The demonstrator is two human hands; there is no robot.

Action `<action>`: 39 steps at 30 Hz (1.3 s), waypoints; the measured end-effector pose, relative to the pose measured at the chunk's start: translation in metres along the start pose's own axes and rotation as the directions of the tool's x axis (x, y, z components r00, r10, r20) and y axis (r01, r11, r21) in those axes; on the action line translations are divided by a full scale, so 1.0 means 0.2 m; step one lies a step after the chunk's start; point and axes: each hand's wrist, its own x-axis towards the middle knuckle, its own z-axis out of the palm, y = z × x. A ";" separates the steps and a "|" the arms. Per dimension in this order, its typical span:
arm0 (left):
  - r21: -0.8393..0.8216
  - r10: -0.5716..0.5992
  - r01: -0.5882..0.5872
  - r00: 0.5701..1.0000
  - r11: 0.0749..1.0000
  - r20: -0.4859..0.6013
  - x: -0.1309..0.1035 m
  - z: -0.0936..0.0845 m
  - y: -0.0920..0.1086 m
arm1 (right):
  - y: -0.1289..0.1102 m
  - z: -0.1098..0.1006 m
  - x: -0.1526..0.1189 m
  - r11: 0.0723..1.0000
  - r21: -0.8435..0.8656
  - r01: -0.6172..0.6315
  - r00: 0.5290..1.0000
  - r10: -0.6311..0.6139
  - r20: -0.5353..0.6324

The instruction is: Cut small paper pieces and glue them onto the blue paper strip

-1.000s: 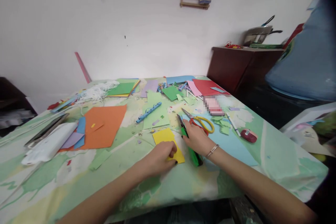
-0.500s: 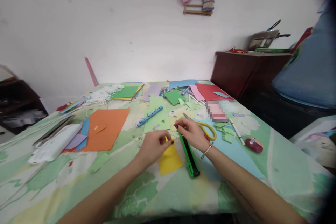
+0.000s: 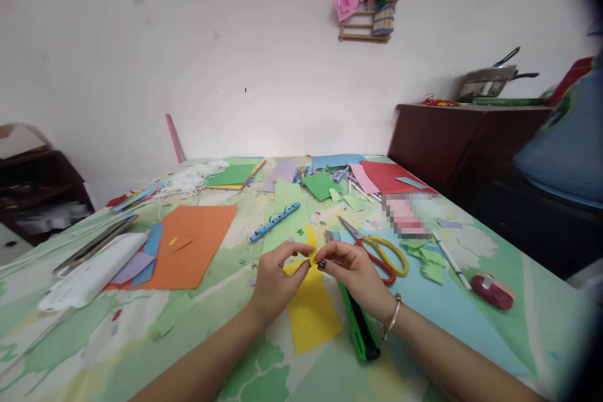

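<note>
My left hand and my right hand meet fingertip to fingertip, both pinching a narrow yellow paper strip that sticks up between them. Just below them lies a yellow paper sheet; whether the strip joins it is hidden by the fingers. A green utility knife rests on the table beneath my right hand, its blade end partly covered. Right beside that hand lie scissors with yellow and red handles, on light blue paper.
Orange paper and a white power strip are on the left. Ahead lies a blue flute-shaped pen on light green paper. Green scraps, a white marker and a dark red stapler-like object are on the right.
My hands have come together, and the yellow strip now shows upright between their fingertips. The view has shifted slightly, uncovering more of the scissors.
</note>
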 end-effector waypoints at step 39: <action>-0.432 -0.305 0.307 0.949 0.848 0.077 -0.01 0.03 0.05 | 0.03 0.04 -0.02 0.997 0.006 0.072 0.995 -0.071 -0.067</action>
